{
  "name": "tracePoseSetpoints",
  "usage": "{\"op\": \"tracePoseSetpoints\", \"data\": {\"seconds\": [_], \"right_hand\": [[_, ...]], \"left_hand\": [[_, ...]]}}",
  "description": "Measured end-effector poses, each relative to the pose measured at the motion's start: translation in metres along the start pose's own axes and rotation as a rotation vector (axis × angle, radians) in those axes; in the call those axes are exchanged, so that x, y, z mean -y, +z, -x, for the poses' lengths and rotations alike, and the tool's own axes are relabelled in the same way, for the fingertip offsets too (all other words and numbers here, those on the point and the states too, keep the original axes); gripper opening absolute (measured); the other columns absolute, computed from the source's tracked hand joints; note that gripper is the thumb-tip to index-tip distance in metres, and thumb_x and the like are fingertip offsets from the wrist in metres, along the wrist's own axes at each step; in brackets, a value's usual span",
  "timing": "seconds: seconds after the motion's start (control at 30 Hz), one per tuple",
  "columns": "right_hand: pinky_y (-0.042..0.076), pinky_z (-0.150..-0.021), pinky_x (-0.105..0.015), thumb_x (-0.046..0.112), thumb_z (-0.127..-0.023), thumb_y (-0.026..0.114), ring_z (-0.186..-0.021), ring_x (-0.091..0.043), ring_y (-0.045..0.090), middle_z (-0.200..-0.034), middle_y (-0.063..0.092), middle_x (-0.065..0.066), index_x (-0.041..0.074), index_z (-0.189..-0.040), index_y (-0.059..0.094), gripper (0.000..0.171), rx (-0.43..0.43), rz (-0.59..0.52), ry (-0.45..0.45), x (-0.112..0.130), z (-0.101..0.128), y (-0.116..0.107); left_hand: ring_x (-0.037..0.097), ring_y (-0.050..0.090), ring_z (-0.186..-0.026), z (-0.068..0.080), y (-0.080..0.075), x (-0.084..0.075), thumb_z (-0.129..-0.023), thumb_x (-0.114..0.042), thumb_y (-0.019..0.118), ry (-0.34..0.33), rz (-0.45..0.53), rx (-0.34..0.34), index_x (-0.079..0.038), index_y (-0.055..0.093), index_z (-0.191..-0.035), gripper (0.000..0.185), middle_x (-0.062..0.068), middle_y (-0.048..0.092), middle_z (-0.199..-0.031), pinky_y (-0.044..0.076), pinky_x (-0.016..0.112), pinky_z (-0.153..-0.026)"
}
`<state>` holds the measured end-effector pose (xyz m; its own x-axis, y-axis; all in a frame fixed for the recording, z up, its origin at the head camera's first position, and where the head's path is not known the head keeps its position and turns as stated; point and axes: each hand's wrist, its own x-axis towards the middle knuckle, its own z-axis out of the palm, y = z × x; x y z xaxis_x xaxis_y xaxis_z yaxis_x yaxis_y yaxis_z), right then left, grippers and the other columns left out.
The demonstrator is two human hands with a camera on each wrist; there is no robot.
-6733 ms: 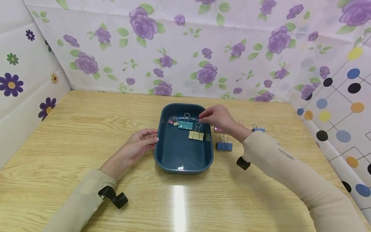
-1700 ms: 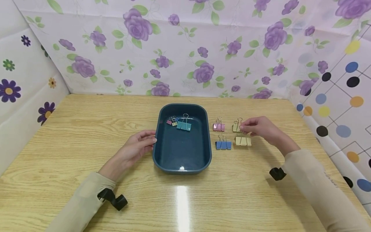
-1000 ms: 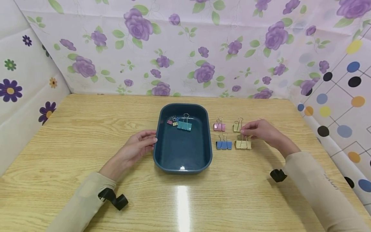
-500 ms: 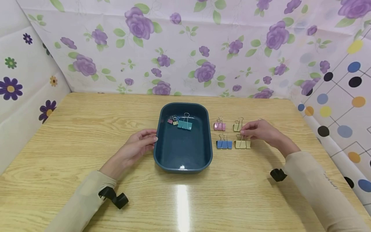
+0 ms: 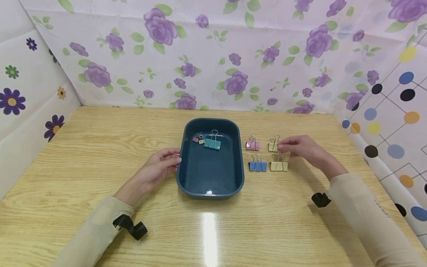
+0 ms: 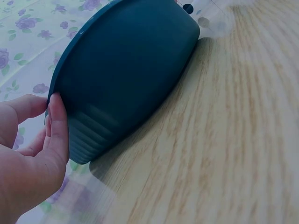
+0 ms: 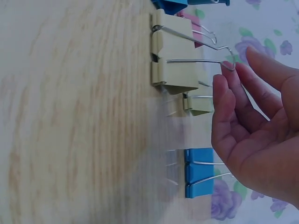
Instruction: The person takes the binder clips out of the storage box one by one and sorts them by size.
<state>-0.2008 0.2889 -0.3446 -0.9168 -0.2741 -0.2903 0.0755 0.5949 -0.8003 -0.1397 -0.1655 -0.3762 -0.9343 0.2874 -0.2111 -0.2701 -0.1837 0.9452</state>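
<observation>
Touching with relaxed fingers, the left hand (image 5: pixel 158 167) apparently steadies the tray (image 5: pixel 210 178). On the table (image 5: pixel 160 233), a blue clip (image 5: pixel 258 167) sits beside the large yellow clip (image 5: pixel 278 167), perhaps matched by size; the right hand (image 5: pixel 301 148) hangs loose-fingered at the latter's handle (image 7: pixel 196 61), contact unclear.

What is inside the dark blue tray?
The tray holds a teal binder clip and, to its left, small clips bunched together, pink and yellow among them; their overlap hides the exact count.
</observation>
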Motion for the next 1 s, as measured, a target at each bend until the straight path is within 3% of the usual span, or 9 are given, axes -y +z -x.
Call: {"op": "tracePoseSetpoints", "data": {"seconds": [0.17,0.4,1.0], "right_hand": [[0.046,-0.094,-0.043,0.042,-0.094,0.061,-0.111,-0.023,0.055,-0.126,0.059,-0.015,-0.003,-0.131,0.054,0.059,-0.050,-0.032,-0.022,0.016,-0.001,-0.004],[0.047,-0.094,-0.041,0.037,-0.097,0.058,-0.114,-0.018,0.054,-0.127,0.059,-0.010,0.001,-0.128,0.058,0.047,-0.183,-0.090,-0.086,0.046,-0.006,0.000],[0.049,-0.083,-0.032,0.028,-0.097,0.060,-0.107,-0.024,0.056,-0.112,0.064,-0.009,0.002,-0.118,0.065,0.033,-0.235,-0.150,-0.202,0.127,-0.026,0.038]], "left_hand": [[0.011,0.059,-0.084,0.001,-0.001,0.000,-0.097,0.002,0.051,-0.002,0.003,-0.002,0.010,0.038,-0.135,0.041,0.006,0.059,-0.103,0.052,0.021,-0.074],[0.011,0.060,-0.084,0.001,-0.001,-0.001,-0.097,0.002,0.051,-0.003,-0.002,-0.007,0.009,0.038,-0.135,0.041,0.006,0.059,-0.104,0.052,0.022,-0.075],[0.011,0.060,-0.085,0.002,0.001,-0.001,-0.097,0.002,0.052,0.006,0.005,0.014,0.009,0.039,-0.133,0.039,0.006,0.060,-0.103,0.052,0.022,-0.075]]}}
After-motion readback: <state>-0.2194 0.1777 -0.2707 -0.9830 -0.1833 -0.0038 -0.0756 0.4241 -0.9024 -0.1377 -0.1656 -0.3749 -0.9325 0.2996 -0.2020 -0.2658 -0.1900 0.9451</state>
